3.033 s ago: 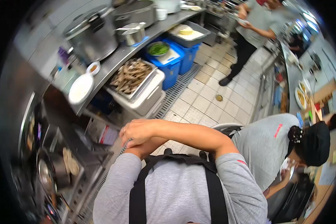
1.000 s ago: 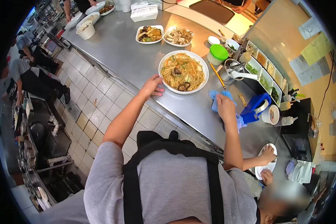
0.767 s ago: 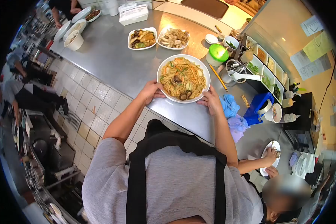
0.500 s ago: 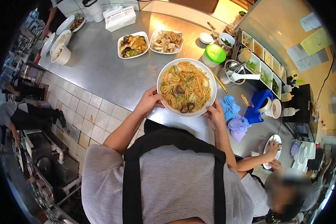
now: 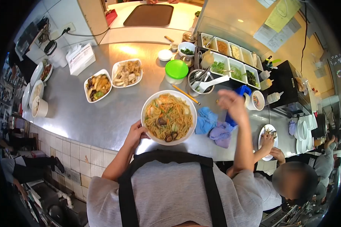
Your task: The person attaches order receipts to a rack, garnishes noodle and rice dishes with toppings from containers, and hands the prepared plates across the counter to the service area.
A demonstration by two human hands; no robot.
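Observation:
A large white bowl of noodles (image 5: 169, 117) with mushrooms and vegetables is at the counter's front edge. My left hand (image 5: 135, 134) grips its left rim, thumb on the edge. My right hand (image 5: 231, 103) is raised off the bowl, over the counter near a blue holder (image 5: 243, 90); its fingers are blurred. Between the bowl and my right forearm lie a blue cloth (image 5: 206, 120) and a purple cloth (image 5: 221, 134). Behind the bowl are an orange pencil (image 5: 186, 94), a green-lidded tub (image 5: 176, 71) and a metal pot of utensils (image 5: 201, 82).
Two square dishes of food (image 5: 98, 86) (image 5: 127, 73) and a white box (image 5: 80, 59) stand at the back left. Topping trays (image 5: 233, 69) line the back right. At right, a co-worker's hands (image 5: 268, 143) touch food on an oval plate (image 5: 262, 130).
My right hand has let go of the bowl's right rim and moved up to the right. My left hand still holds the bowl. The view has turned, shifting the counter items leftward.

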